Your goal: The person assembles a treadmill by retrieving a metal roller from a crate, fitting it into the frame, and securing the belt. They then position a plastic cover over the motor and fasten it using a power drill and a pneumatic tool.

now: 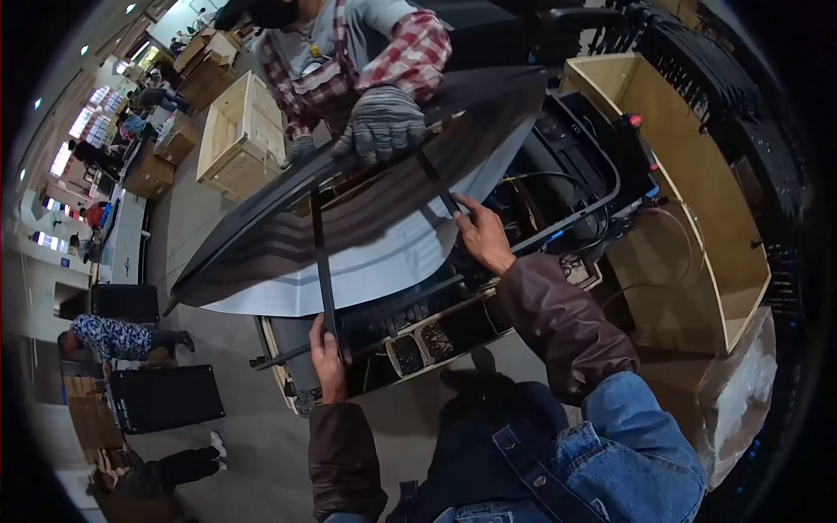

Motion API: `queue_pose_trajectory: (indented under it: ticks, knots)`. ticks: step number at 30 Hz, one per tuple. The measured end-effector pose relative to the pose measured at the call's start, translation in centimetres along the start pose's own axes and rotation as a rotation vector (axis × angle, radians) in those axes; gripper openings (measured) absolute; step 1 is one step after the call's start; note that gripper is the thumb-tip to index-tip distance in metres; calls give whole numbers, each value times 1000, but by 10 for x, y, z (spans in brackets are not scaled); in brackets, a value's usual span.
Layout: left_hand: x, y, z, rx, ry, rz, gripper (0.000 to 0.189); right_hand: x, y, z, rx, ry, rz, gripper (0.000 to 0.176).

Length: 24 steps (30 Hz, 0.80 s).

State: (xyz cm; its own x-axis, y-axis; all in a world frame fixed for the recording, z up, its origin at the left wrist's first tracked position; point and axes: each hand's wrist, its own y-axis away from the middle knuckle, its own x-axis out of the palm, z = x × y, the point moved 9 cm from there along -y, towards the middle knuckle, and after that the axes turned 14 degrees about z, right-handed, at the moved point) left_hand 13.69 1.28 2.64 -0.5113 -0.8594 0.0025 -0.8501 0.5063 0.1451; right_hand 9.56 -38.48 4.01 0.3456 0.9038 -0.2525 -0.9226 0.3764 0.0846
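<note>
A large dark curved panel [253, 240] is tilted up in front of me, with a pale sheet [384, 253] along its underside. Two narrow black strips run from its far edge toward me. My left hand [330, 362] grips the near end of the left strip [323, 261]. Fingers of my right hand [482, 234] close on the lower end of the right strip [433, 177]. Across from me, a person in grey gloves has one gloved hand [384, 126] on the panel's far edge; the other glove [302, 150] is partly hidden.
Beneath the panel lies a long frame [414, 362] with black parts and cables. An open plywood crate [667, 270] stands at the right, with plastic wrapping [741, 392] beside it. Another wooden crate [240, 135] sits behind, at left. Black cases [166, 399] and other people are farther left.
</note>
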Motion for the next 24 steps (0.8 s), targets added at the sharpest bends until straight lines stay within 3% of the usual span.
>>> queue_pose_trajectory:
  ticks: [3,7,15,18,21,24]
  knots:
    - [-7,-16,12,-117,20,-54,47,1,-12,0,25,-6,-41,41]
    - [-10,-35,6,-74,-96,-69,45,2,-26,-15,40,93,-62,41]
    - [-13,-71,-10,-127,-96,-187,46,1,-13,-13,168,-52,84,46]
    - [-10,-84,-12,-149,-89,-207,46,-10,-9,-5,-50,70,51,46]
    - [-11,-87,-7,-147,-115,-224,45,-2,-1,-15,65,-75,129,44]
    - [-18,-91,7,-129,-137,-241,44,2,0,-19,41,-32,138,43]
